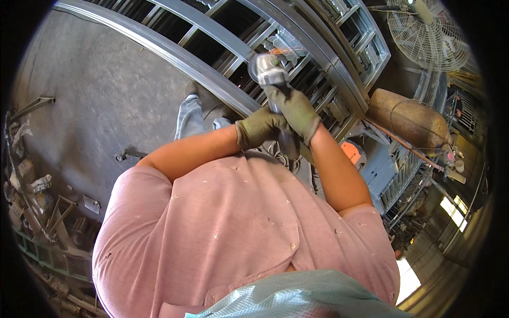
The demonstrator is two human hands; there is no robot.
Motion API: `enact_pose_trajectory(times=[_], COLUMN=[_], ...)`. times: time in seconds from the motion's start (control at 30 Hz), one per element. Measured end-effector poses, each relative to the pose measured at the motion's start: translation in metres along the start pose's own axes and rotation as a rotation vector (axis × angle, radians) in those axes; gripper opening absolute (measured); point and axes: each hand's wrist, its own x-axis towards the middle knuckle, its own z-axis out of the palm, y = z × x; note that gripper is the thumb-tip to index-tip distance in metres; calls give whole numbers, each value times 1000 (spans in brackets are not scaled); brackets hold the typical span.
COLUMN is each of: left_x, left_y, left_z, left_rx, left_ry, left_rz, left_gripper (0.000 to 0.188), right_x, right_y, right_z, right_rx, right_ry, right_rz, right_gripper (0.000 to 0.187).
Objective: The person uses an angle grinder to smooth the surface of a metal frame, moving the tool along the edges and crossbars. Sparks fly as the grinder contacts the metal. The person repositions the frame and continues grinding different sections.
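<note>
An angle grinder [269,71] with a silver head and dark body is held in both my hands, pointing away from me. My left hand [259,129], in an olive work glove, is closed round the rear part of its body. Farther forward, my right hand [298,112], gloved alike, wraps the body just behind the head. The grinder's disc is at a welded metal frame [209,29] of shiny square tubes, and orange sparks [286,51] fly off to the right of the head. The exact contact spot is hidden by the grinder.
A rusty gas cylinder [408,119] lies to the right, below a large caged fan [430,37]. A blue-grey metal panel [379,172] and an orange piece [350,152] are near my right forearm. Scrap and a metal bracket [34,107] line the left edge of the concrete floor [106,79].
</note>
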Motion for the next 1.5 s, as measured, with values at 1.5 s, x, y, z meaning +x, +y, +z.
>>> enact_pose_trajectory(times=[1.5], left_x=[-1], left_y=[-31], left_z=[-11], left_rx=[311], left_ry=[-89], left_rz=[-132], left_gripper=[45], right_x=[-51], right_y=[34], right_z=[23], right_rx=[178], right_ry=[171], right_rz=[127], right_gripper=[65])
